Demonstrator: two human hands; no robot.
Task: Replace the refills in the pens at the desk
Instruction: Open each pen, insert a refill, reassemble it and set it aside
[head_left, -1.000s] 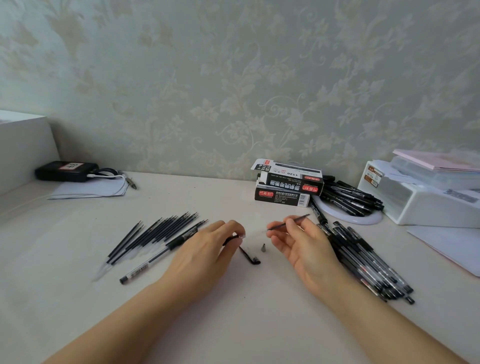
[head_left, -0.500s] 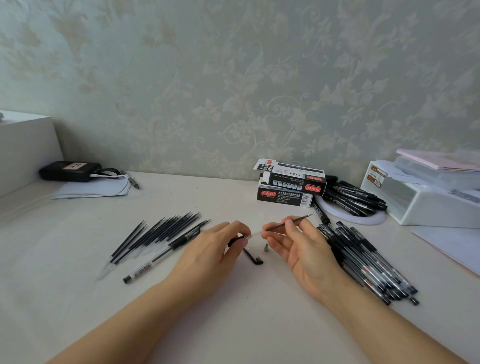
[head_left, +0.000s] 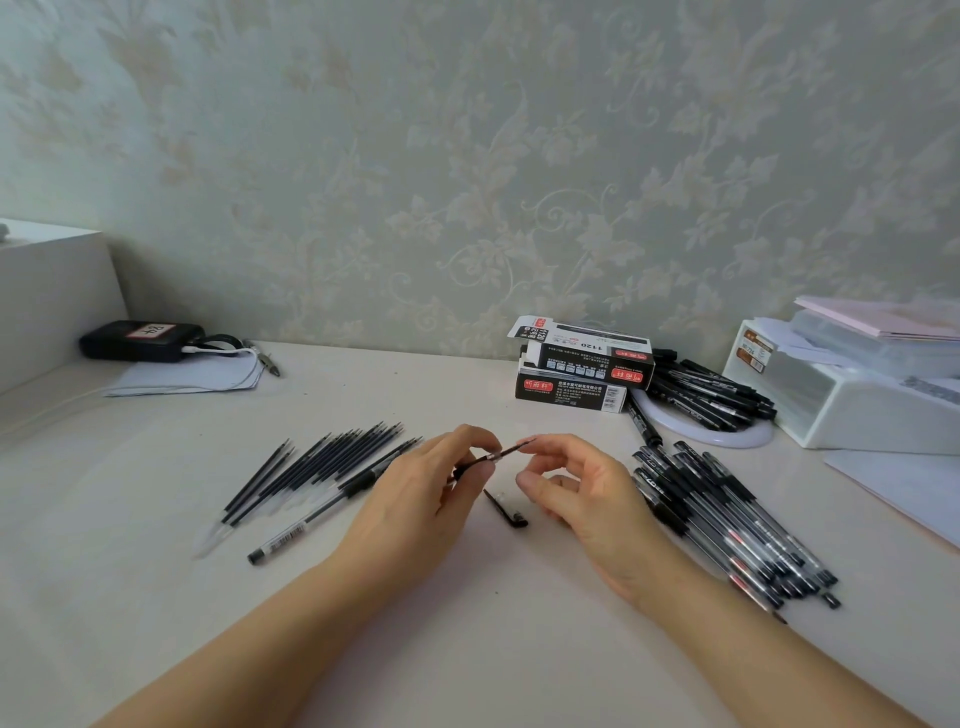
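My left hand (head_left: 415, 499) grips the clear pen barrel (head_left: 480, 460); since a second ago, the thin black refill (head_left: 519, 447) has slid mostly in, right fingers (head_left: 535, 444) pinching its end.

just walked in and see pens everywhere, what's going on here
A person is swapping pen refills at a pale desk. The left hand pinches a clear pen barrel while the right hand touches the thin black refill sticking out of it. A black pen cap lies between the hands.
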